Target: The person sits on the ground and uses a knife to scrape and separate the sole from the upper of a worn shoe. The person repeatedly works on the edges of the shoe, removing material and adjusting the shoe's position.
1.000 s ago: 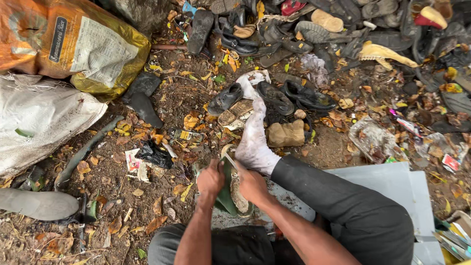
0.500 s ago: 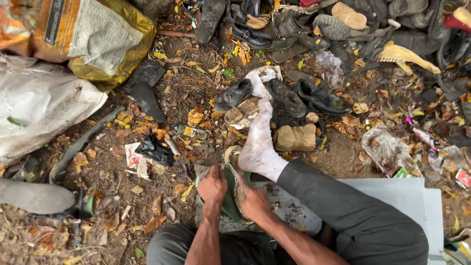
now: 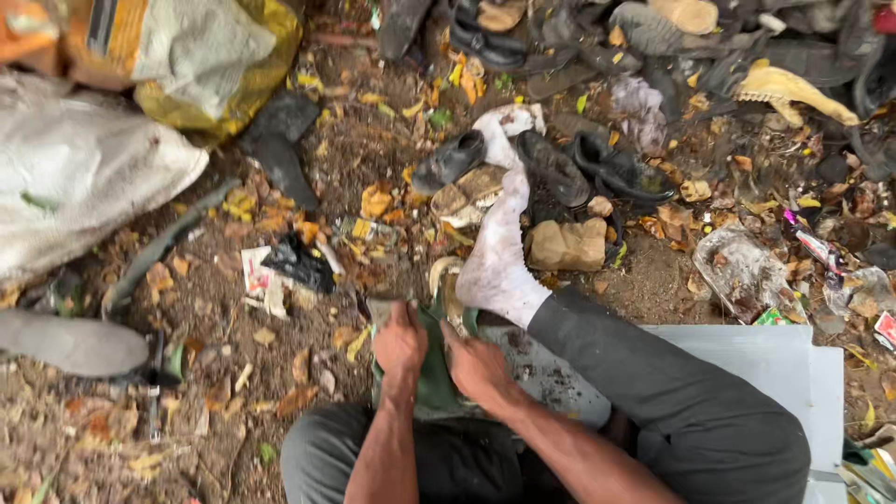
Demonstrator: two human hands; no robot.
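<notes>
Outdoors on bare dirt ground (image 3: 215, 411) littered with dry yellow leaves, old black shoes (image 3: 551, 163) and stuffed white plastic sacks (image 3: 84, 187), both the left hand (image 3: 399, 343) and right hand (image 3: 476, 367) clamp down on a worn green flat sole piece (image 3: 434, 373) by the white-socked foot (image 3: 499, 252), partly over a pale grey board (image 3: 747, 350).

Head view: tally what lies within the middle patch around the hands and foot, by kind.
Hands: 2, left, right, both on green sole
Green sole: 1
White-socked foot: 1
Black shoes: 3
Stone: 1
Total: 8
</notes>
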